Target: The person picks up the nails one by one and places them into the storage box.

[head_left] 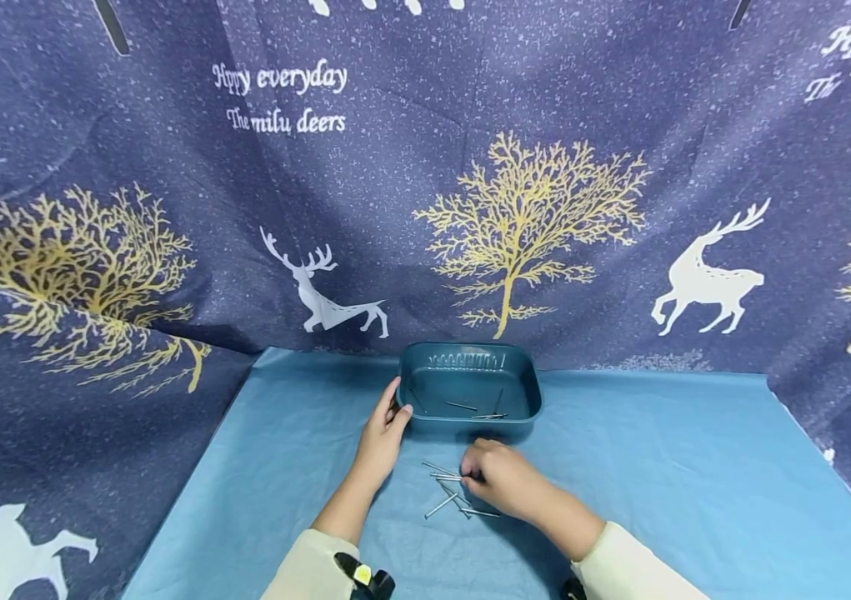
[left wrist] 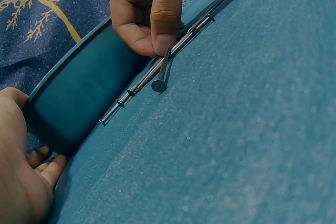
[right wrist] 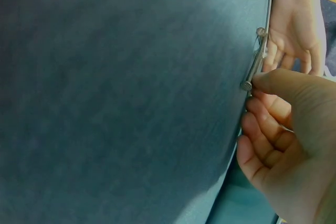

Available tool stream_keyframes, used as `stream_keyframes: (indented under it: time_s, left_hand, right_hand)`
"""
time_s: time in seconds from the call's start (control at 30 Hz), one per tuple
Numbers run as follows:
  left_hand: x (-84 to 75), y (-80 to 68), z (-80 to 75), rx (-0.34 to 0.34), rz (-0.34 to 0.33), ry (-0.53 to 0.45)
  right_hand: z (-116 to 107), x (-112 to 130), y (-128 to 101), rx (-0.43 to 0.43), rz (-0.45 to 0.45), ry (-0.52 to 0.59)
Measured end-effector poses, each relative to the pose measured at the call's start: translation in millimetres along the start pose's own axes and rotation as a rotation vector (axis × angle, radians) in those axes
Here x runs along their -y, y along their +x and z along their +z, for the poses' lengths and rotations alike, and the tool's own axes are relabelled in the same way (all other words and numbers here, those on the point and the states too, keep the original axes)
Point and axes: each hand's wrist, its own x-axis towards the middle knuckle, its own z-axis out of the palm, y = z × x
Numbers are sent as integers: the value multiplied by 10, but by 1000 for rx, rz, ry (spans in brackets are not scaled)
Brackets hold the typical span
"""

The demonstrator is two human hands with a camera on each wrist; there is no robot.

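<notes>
The right hand (head_left: pixel 500 477) pinches a metal nail (left wrist: pixel 163 70) between thumb and forefinger at the blue cloth (head_left: pixel 658 475), just in front of the tray (head_left: pixel 455 426); seen from the left wrist, its long axis slants steeply, flat round head downward, far end hidden at the thumb. Other nails (head_left: pixel 441 506) lie crosswise at various angles. The left hand (head_left: pixel 380 437) grips a corner of the smooth, rounded teal tray, where thin nails (head_left: pixel 461 406) inside are hard to make out

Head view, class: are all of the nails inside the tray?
No, several nails lie on the blue cloth in front of the tray.
</notes>
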Motion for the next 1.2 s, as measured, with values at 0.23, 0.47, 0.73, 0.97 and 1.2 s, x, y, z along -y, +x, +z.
stream_keyframes:
  time_s: [0.23, 0.47, 0.73, 0.97, 1.2]
  left_hand:
    - [16, 12, -5, 6, 4, 3]
    - [-5, 6, -8, 6, 4, 16]
    - [-15, 4, -4, 5, -9, 2]
    - [-1, 5, 3, -8, 7, 23]
    - [-6, 8, -1, -1, 3, 9]
  right_hand:
    - [-4, -7, 4, 6, 4, 38]
    - [19, -27, -3, -14, -16, 24]
    - [18, -24, -16, -4, -22, 21]
    - [-21, -19, -20, 13, 10, 58]
    - [-34, -31, -12, -3, 32, 74]
